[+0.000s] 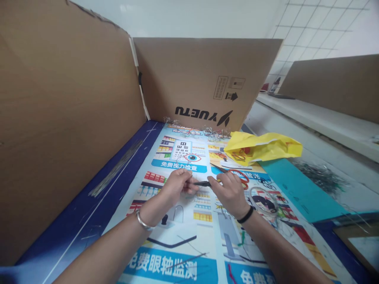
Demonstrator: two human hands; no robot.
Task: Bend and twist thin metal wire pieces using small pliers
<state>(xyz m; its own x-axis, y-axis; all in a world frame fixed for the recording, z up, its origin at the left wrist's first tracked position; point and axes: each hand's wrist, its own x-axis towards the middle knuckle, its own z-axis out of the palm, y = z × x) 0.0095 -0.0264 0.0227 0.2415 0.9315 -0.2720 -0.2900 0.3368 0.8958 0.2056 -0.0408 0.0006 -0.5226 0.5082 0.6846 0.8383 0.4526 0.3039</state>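
Above the printed poster sheet [204, 236], my right hand [231, 193] is closed on a dark-tipped tool [203, 183], which looks like pliers and points left. The tool's tip reaches the fingers of my left hand [179, 185], which are pinched together; what they hold is too small to make out. A silver bangle [143, 221] is on my left wrist and a black band [245, 215] on my right. Scissors with red-orange handles [241, 175] lie just beyond my right hand. A coil of clear wire [263, 200] rests to its right.
Cardboard panels stand at the left [68, 118] and back [204, 79]. A yellow bag [266, 146] lies at the back right, near a teal sheet [304, 191] and tangled wire bits [321, 177]. Straight wires [117, 169] lie at the left. Loose wire pieces [189, 258] are near the front.
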